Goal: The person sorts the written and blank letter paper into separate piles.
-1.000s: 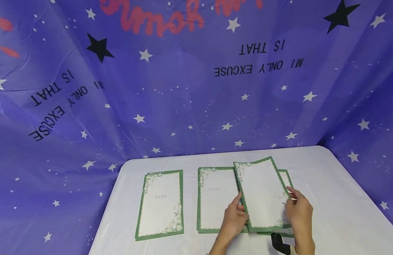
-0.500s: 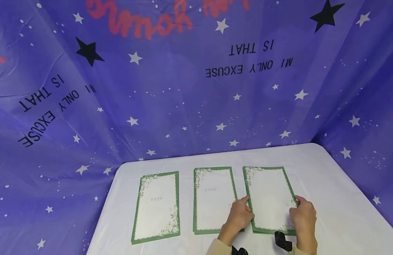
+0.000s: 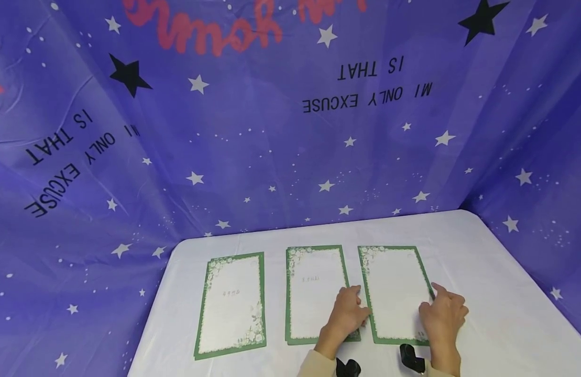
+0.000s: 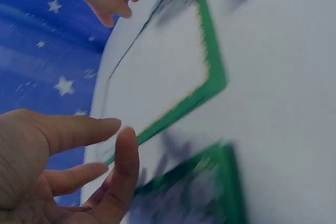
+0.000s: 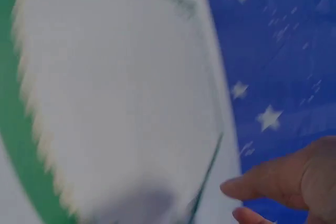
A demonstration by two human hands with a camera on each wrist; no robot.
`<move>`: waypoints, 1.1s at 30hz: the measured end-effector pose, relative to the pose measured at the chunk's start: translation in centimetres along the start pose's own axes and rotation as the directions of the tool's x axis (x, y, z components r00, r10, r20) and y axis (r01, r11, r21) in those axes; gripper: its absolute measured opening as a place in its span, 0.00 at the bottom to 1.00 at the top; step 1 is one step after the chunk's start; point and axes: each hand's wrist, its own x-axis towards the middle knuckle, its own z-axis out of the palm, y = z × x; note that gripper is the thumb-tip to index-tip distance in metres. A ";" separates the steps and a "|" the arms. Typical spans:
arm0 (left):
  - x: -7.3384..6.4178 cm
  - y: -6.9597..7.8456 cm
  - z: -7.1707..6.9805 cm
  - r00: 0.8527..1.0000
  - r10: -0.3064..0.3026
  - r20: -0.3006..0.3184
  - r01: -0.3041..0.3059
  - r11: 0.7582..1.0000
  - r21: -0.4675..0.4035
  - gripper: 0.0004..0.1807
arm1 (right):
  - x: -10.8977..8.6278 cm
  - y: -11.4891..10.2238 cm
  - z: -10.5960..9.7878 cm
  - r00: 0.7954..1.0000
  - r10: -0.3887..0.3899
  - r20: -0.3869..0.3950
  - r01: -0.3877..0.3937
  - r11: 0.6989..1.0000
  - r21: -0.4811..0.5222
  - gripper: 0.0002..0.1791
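Note:
A white sheet of paper with a green border and floral corners [image 3: 396, 293] lies flat on the right of the table. My left hand [image 3: 347, 312] is at its left edge, over the lower right corner of the middle sheet [image 3: 316, 309]. In the left wrist view the left thumb and fingers [image 4: 126, 156] are bent but apart, with nothing between them. At the right sheet's right edge is my right hand [image 3: 442, 314], its fingers loosely spread and holding nothing. The right wrist view shows its fingertips [image 5: 233, 187] just beside the green edge.
Another green-bordered sheet [image 3: 232, 309] lies at the left with faint writing on it; the middle one also bears writing. Both show a second green edge beneath. A white cloth covers the table [image 3: 497, 314]. A blue starry curtain [image 3: 271, 131] rises behind and at the sides.
The right sheet, held raised and tilted by both hands a second ago, has been lowered flat onto the one beneath. Both hands have now let go of its edges.

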 end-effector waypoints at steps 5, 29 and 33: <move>-0.3 0.0 -3.3 0.995 -0.002 -0.100 0.004 1.000 0.018 0.26 | -1.2 -3.8 0.5 0.988 -0.134 0.082 0.128 0.989 0.080 0.28; -5.2 -6.5 -10.9 0.903 -0.171 -0.394 0.173 0.984 -0.032 0.26 | -7.5 -7.6 8.6 0.943 -0.131 0.307 0.093 0.986 0.135 0.29; -4.9 -6.4 -10.7 0.899 -0.149 -0.411 0.169 0.986 0.011 0.24 | -7.4 -7.5 8.9 0.947 -0.149 0.284 0.113 0.984 0.139 0.29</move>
